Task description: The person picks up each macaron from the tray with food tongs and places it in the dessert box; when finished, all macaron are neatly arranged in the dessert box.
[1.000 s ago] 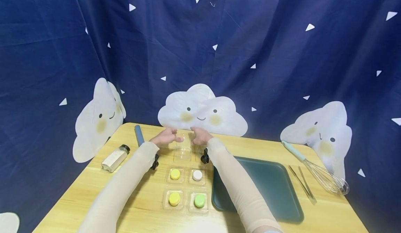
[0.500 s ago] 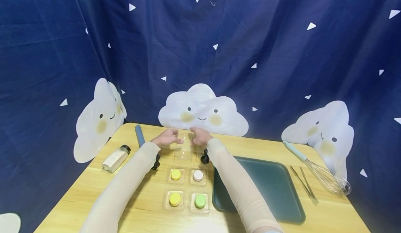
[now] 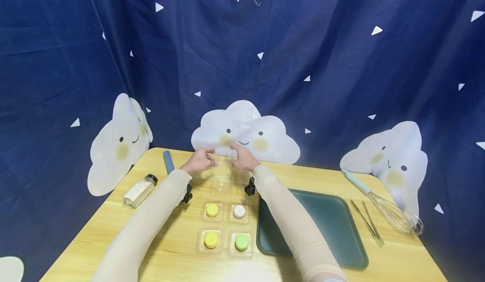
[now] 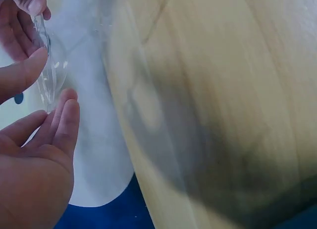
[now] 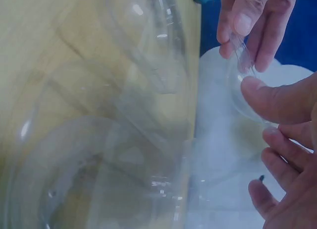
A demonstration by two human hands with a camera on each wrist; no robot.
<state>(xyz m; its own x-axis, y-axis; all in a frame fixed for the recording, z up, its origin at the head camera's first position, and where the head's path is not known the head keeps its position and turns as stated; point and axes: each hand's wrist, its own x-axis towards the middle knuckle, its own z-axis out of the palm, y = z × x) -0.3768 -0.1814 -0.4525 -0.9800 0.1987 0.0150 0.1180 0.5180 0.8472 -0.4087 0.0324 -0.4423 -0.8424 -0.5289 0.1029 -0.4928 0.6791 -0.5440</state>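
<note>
Near the table's far edge, both hands hold a thin clear plastic box lid or tray point(image 4: 60, 65) between them, raised above the wood. My left hand point(image 3: 199, 161) pinches one side of it between thumb and fingers. On the opposite side, my right hand point(image 3: 244, 159) grips its edge, seen closely in the right wrist view. Below sits another clear plastic container point(image 3: 221, 186). Closer to me, a yellow macaron point(image 3: 212, 210), a pale macaron point(image 3: 239, 211), a second yellow macaron point(image 3: 211, 240) and a green macaron point(image 3: 241, 242) each lie in a clear square tray.
A dark green baking tray point(image 3: 329, 231) lies under the right forearm. Beyond it are metal tongs point(image 3: 367, 221) and a whisk point(image 3: 392, 210). On the left lie a black-capped jar of white powder point(image 3: 139, 192) and a blue stick point(image 3: 168, 163).
Both hands have risen slightly and spread a little apart, lifting the clear plastic piece upward. The macarons and tools stay where they were.
</note>
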